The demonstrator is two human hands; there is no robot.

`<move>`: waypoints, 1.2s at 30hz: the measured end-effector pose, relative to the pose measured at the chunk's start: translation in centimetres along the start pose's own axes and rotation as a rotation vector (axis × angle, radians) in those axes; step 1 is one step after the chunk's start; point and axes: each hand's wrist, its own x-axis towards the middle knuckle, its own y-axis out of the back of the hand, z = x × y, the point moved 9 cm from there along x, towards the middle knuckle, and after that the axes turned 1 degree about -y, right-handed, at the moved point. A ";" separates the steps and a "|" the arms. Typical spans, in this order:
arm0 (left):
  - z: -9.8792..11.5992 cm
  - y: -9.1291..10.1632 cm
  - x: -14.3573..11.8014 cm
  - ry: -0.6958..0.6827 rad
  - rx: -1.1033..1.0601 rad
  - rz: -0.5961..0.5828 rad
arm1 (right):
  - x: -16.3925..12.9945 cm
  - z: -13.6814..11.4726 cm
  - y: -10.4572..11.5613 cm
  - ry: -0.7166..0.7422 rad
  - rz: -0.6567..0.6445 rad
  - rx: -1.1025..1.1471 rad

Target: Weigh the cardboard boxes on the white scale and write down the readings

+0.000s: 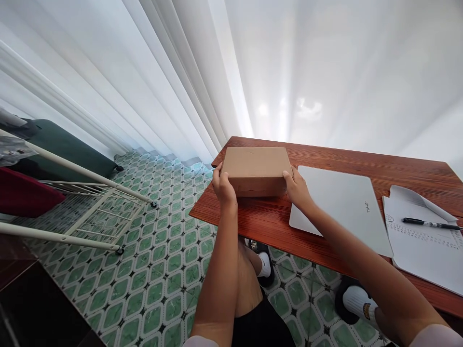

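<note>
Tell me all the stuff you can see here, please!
cardboard box: one, brown, near left corner of the table, held at both ends
table: one, reddish wood, right
laptop: one, white, closed, right of box
papers: a stack, white, table's right end
pen: one, black, on papers
drying rack: one, white, floor left
left hand: box's left end
right hand: box's right end
</note>
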 end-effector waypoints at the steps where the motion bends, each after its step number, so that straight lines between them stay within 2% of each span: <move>1: -0.2 0.1 0.0 0.012 0.000 -0.007 | 0.0 0.1 -0.2 -0.003 -0.009 -0.003; 9: -0.4 0.1 -0.2 0.058 -0.039 -0.047 | -0.3 0.2 -0.6 -0.004 -0.042 -0.043; 16: -0.5 0.8 -0.4 0.137 0.038 0.026 | -0.4 0.0 -0.7 0.025 -0.044 -0.121; 20: -0.3 0.4 -0.5 0.115 -0.026 0.000 | -0.6 0.2 -0.6 0.035 -0.047 -0.169; 24: -0.1 0.7 -0.4 0.058 -0.025 0.034 | -0.8 0.4 -0.7 0.044 -0.054 -0.193; 28: 1.3 0.8 -0.9 -0.092 -0.021 0.071 | -0.9 0.6 -0.9 0.043 -0.069 -0.217; 30: 3.4 1.1 -1.9 -0.281 0.032 0.122 | -0.9 0.9 -0.8 0.035 -0.078 -0.231; 32: 5.9 0.9 -3.6 -0.528 0.121 0.164 | -0.9 1.1 -0.5 0.032 -0.088 -0.244; 34: 7.7 0.2 -5.6 -0.725 0.172 0.151 | -1.2 1.1 0.4 0.052 -0.088 -0.256; 36: 8.6 -0.6 -7.3 -0.848 0.174 0.097 | -1.7 0.9 1.9 0.093 -0.060 -0.268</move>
